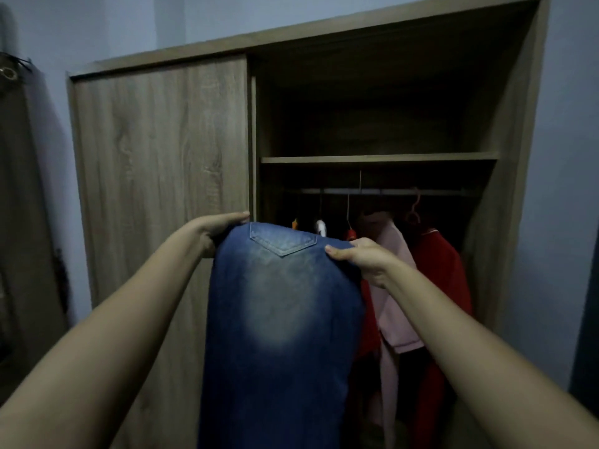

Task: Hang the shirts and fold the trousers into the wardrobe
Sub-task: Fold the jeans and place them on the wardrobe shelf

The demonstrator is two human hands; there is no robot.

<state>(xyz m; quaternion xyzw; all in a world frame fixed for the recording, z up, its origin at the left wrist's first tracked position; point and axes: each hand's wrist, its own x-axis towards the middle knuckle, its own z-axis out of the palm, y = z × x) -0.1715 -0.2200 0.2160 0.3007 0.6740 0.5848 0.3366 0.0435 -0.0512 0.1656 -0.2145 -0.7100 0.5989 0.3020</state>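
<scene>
Two hands holding up one pair of jeans [278,319] before the open wardrobe [155,163], head view. Left hand [215,230] closing on the left corner of the upper edge, fingers going behind the cloth; right hand [359,257] pinching the right corner, thumb in front. Jeans hanging lengthwise below the hands, back pocket [282,241] facing the camera, upper edge level with the lower part of the hangers, well below the shelf [379,157].

Doing the step well, as judged: keeping both corners level and taut, bringing the legs up in even halves, then laying the bundle flat on the shelf rather than pushing it among the hanging clothes.

Counting: one pair of jeans; one shelf board; one rail [379,191]; one sliding door, covering the left half; hanging below the rail, one pink garment [393,286] and red clothing [444,273], possibly more than one piece; at least four hanger hooks showing, exact count uncertain in the dim interior.
</scene>
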